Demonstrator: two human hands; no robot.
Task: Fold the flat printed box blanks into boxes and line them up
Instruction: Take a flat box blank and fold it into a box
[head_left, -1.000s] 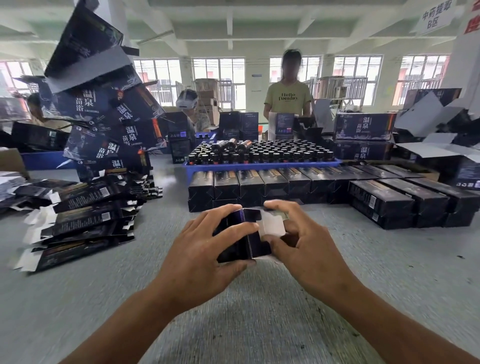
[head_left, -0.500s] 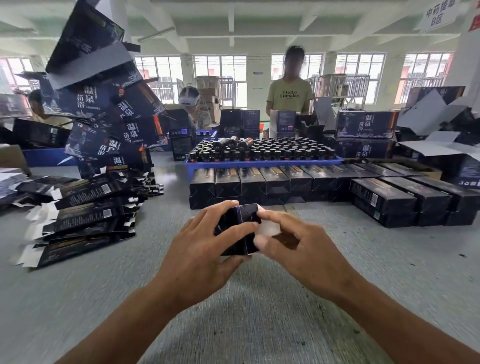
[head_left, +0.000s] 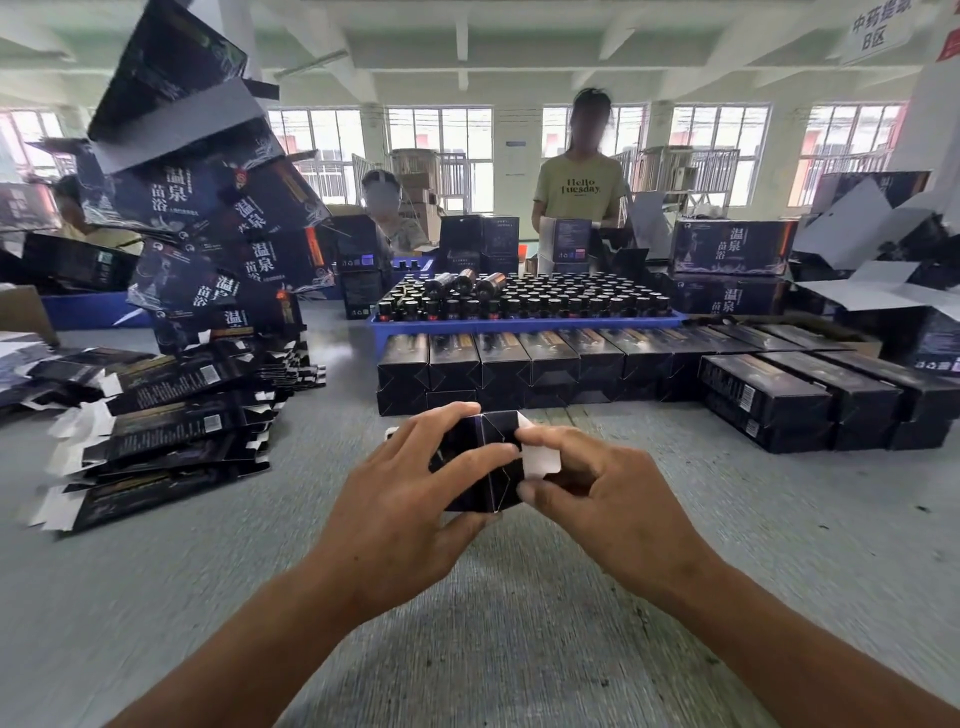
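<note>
A dark printed box (head_left: 488, 465) stands end-on toward me above the grey table (head_left: 519, 597). My left hand (head_left: 400, 514) grips its left side, thumb across the near end. My right hand (head_left: 608, 499) holds the right side and pinches a white end flap (head_left: 541, 461) sticking out there. Flat dark blanks (head_left: 161, 431) with white tabs lie stacked at the left. Folded boxes (head_left: 519, 364) stand in a two-layer row behind my hands, and more folded boxes (head_left: 810, 395) lie at the right.
A blue tray (head_left: 519, 325) of dark bottles sits behind the row. Larger printed cartons (head_left: 208, 208) tower at the left, others (head_left: 732, 249) at the back right. Two people stand across the table. Bare table stretches toward me.
The box has turned slightly in my hands. The white flap, pressed nearly shut half a second ago, now sticks out again between my right thumb and fingers.
</note>
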